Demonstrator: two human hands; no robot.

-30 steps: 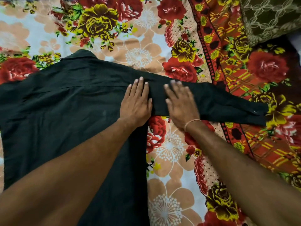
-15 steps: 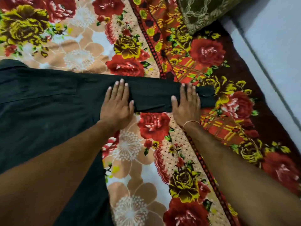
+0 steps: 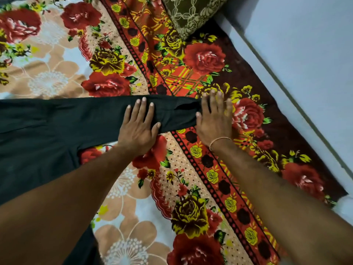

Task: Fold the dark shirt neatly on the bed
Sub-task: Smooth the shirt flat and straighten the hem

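Note:
The dark shirt (image 3: 47,134) lies flat on the flowered bedsheet (image 3: 133,188), its body at the left and one sleeve (image 3: 99,115) stretched out to the right. My left hand (image 3: 138,129) rests palm down on the middle of that sleeve, fingers spread. My right hand (image 3: 214,119) lies flat at the sleeve's cuff end, its thumb on the dark cloth and its fingers out over the sheet. Neither hand grips anything. The lower part of the shirt is hidden under my left forearm.
A green patterned pillow (image 3: 191,14) sits at the top of the bed. The bed's right edge (image 3: 286,115) runs diagonally, with a pale wall or floor (image 3: 305,54) beyond it.
Both hands have slid rightward along the sleeve, the right one from mid-sleeve out to the cuff. The view has shifted right, so more of the bed's edge shows.

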